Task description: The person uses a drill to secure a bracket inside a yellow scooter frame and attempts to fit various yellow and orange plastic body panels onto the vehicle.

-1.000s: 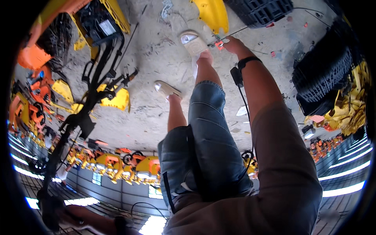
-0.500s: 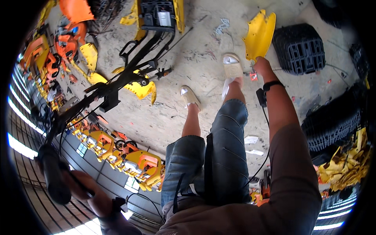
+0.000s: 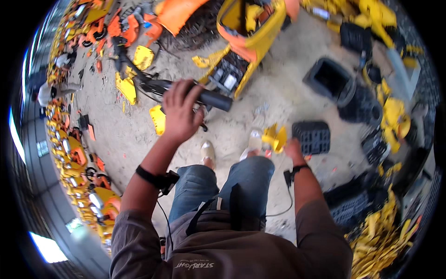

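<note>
My left hand (image 3: 180, 114) is closed over a black handlebar (image 3: 216, 99), its fingers draped across the bar and the thumb below. The bar joins a dark stem and cables running left. My right hand (image 3: 292, 149) is closed, blurred, at the edge of a curved yellow plastic panel (image 3: 275, 138) held low by my right foot. Just right of that hand lies a black plastic crate-like part (image 3: 311, 137) with a grid of openings. Beyond the handlebar stands a yellow and orange vehicle body (image 3: 246, 56) with an open compartment.
Loose yellow panels (image 3: 125, 88) lie on the concrete floor at left. A yellow scrap pile (image 3: 381, 232) is at lower right, beside black crates (image 3: 350, 204). A dark plastic bin (image 3: 330, 81) is at right. Yellow and orange vehicles (image 3: 74, 158) line the left; a person (image 3: 46, 95) is far left.
My view has swung and tilted, showing more floor and the vehicle body. The handlebar and my left hand now appear nearer the middle. My right hand still holds the yellow panel low down.
</note>
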A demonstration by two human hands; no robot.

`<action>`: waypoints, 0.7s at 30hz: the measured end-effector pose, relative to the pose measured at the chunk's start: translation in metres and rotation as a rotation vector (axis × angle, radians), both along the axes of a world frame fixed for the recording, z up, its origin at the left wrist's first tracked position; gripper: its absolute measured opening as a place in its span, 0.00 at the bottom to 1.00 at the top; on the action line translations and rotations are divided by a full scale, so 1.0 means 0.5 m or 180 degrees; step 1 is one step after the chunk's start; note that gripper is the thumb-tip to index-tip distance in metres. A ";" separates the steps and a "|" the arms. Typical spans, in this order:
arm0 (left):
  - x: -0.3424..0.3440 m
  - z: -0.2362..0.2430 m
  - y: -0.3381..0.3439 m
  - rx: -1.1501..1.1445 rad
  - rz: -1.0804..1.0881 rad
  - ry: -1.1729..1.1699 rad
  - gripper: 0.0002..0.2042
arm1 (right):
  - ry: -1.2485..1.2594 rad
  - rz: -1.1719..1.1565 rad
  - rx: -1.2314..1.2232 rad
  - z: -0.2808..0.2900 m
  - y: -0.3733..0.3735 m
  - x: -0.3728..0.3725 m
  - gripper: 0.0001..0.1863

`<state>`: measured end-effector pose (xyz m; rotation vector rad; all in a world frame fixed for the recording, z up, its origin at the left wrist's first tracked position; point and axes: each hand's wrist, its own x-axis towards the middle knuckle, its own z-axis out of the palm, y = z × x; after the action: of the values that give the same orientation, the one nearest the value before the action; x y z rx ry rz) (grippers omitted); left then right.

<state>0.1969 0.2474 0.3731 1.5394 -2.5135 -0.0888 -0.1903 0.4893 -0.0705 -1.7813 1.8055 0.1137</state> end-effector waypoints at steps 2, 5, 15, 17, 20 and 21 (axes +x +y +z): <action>0.012 -0.002 -0.004 0.0078 -0.0007 0.0149 0.32 | -0.0443 -0.0462 0.0262 0.099 0.000 -0.027 0.14; 0.012 -0.009 -0.007 0.0017 -0.0100 0.0302 0.32 | -0.0965 -0.0541 0.0593 0.301 -0.021 -0.046 0.16; 0.108 0.057 0.020 0.0480 -0.0278 0.1133 0.28 | -0.0930 -0.0654 0.0307 0.671 -0.129 0.171 0.20; 0.214 0.077 0.063 0.0369 -0.0392 0.1054 0.27 | -0.1195 -0.0609 0.0232 0.688 -0.156 0.232 0.21; 0.434 0.061 0.142 0.1161 -0.0413 0.0673 0.23 | -0.1293 -0.0559 0.0096 0.794 -0.197 0.361 0.20; 0.528 0.001 0.180 0.1546 -0.0063 0.0648 0.22 | -0.1451 -0.0536 -0.0050 0.808 -0.208 0.404 0.19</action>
<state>0.4610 0.3373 0.3735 1.5606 -2.4538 -0.8688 0.0119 0.3852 0.3335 -1.5046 1.6104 -0.3470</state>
